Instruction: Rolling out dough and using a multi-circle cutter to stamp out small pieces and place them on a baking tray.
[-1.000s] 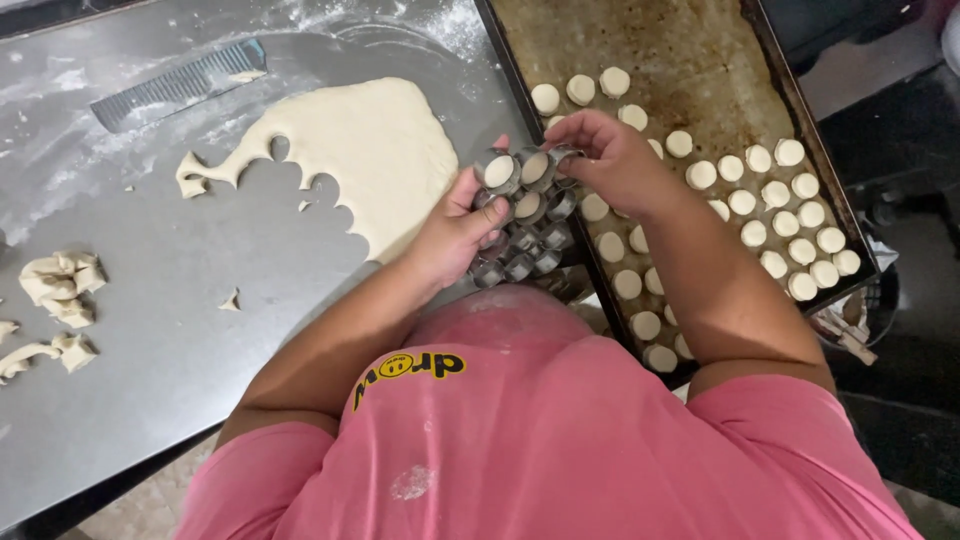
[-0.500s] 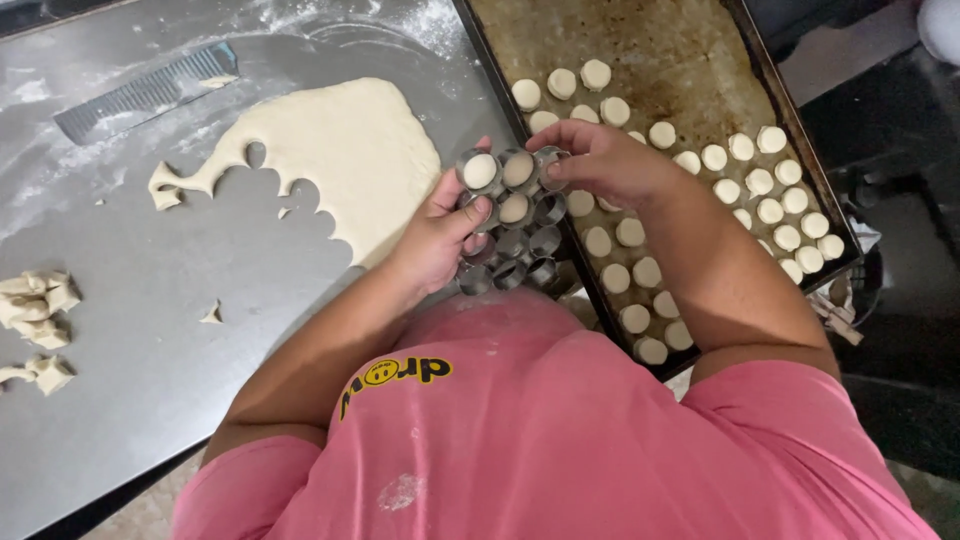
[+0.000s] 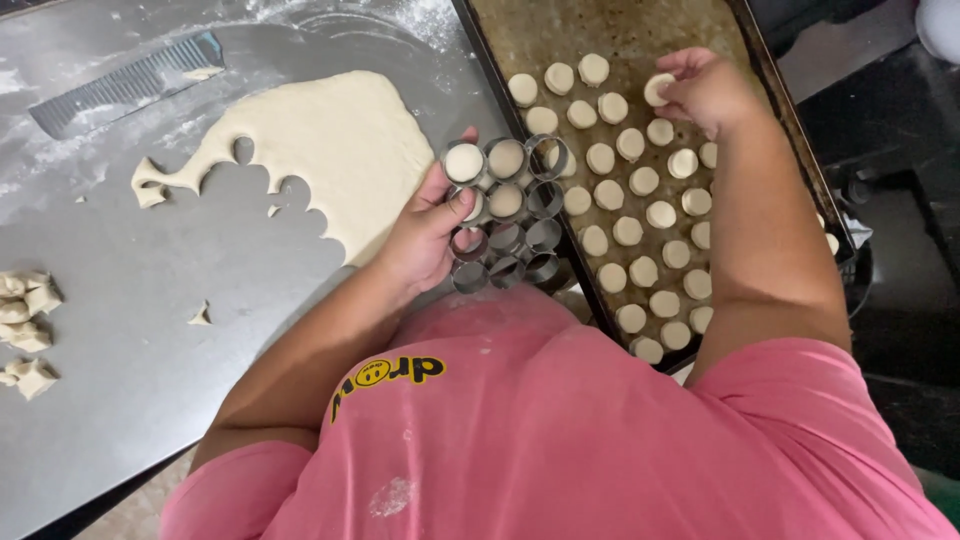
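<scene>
My left hand (image 3: 428, 228) grips a metal multi-ring cutter (image 3: 508, 213) over the table edge; a few of its rings still hold round dough discs. My right hand (image 3: 706, 88) reaches over the dark baking tray (image 3: 520, 38) and pinches one small dough disc (image 3: 657, 88) at the far end of the rows. Several dough discs (image 3: 628, 230) lie in rows on the tray. A rolled dough sheet (image 3: 320, 140) with scalloped cut-outs lies on the floured steel table, left of the cutter.
A metal comb-like scraper (image 3: 125, 82) lies at the table's far left. Dough scraps (image 3: 25, 310) are piled at the left edge, with small crumbs (image 3: 200, 316) nearby. My pink shirt (image 3: 560, 430) fills the foreground. Dark floor lies right of the tray.
My right hand left the cutter and moved up and right over the tray with a dough disc. My left hand still holds the cutter in much the same place.
</scene>
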